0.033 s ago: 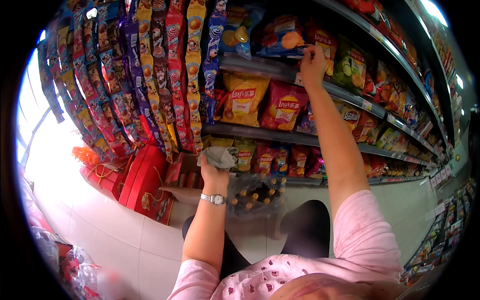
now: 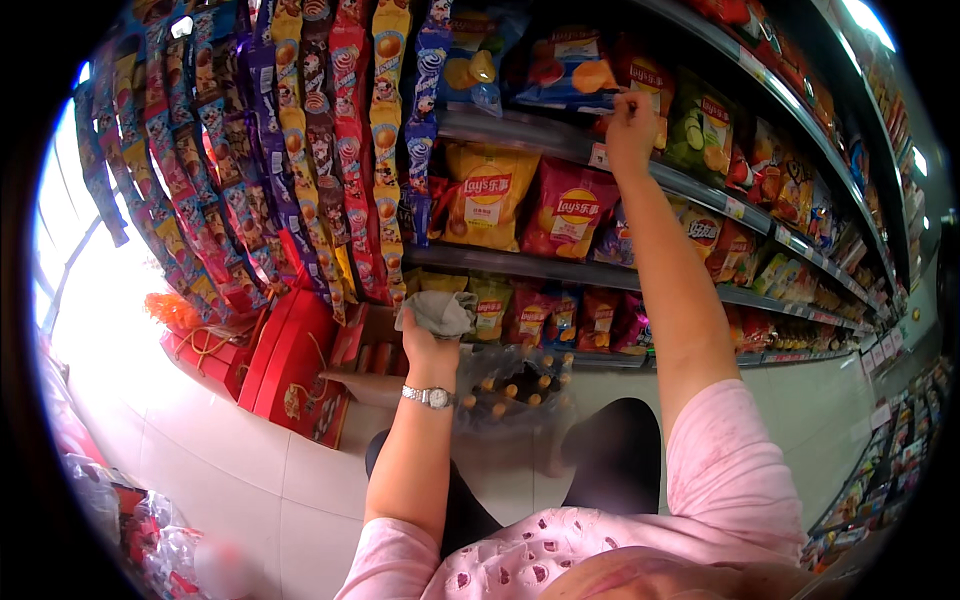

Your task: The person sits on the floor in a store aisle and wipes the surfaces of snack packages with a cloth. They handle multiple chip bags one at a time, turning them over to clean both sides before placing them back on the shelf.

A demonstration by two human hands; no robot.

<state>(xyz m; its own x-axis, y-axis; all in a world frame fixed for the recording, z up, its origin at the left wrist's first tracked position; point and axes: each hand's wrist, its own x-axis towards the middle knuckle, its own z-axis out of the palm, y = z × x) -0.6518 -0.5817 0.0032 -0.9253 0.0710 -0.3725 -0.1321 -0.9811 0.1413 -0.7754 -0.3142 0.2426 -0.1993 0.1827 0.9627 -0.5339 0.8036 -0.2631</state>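
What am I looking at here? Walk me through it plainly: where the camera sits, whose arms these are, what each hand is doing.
There is no machine here. The picture comes from a wide fisheye camera worn on a person's head, looking at their own hands, so straight shelves look bent. Both arms, in pink sleeves, rise from the lower edge. The left hand, with a wristwatch, holds a grey cloth at chest height. The right hand reaches up to an upper shelf and touches the snack bags there. Lower shelves hold yellow and red crisp bags. Strips of small snack packets hang on the left, red boxes stand on the tiled floor, and a wrapped pack of bottles sits below the hands.
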